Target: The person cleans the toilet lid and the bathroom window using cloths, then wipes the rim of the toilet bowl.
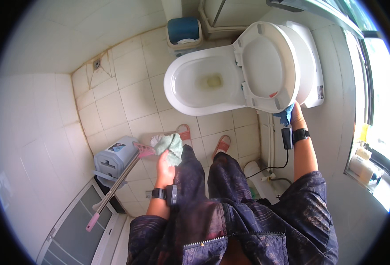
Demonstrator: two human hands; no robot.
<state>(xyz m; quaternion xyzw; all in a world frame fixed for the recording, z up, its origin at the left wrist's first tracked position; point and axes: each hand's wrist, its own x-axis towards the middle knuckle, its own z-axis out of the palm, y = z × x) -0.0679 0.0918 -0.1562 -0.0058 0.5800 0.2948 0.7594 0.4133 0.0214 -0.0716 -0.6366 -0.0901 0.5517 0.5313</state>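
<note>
The white toilet (181, 104) stands open, with its seat (292, 57) and lid raised against the tank. Yellowish water (214, 81) lies in the bowl, and a small red mark shows on the raised part's inner edge. My right hand (297, 115) is closed around a blue cloth (285, 115) at the near edge of the raised seat and lid; its fingertips are hidden behind them. In my left hand (165, 165) a crumpled pale green cloth (170, 148) is gripped above the floor, apart from the toilet.
A blue-topped waste bin (184, 31) stands beyond the toilet. At left are a grey bucket (114, 158) and a long-handled tool with a pink grip (92, 222). Pipes and a hose (283, 180) run low at right. Bottles (362, 167) stand on the window sill.
</note>
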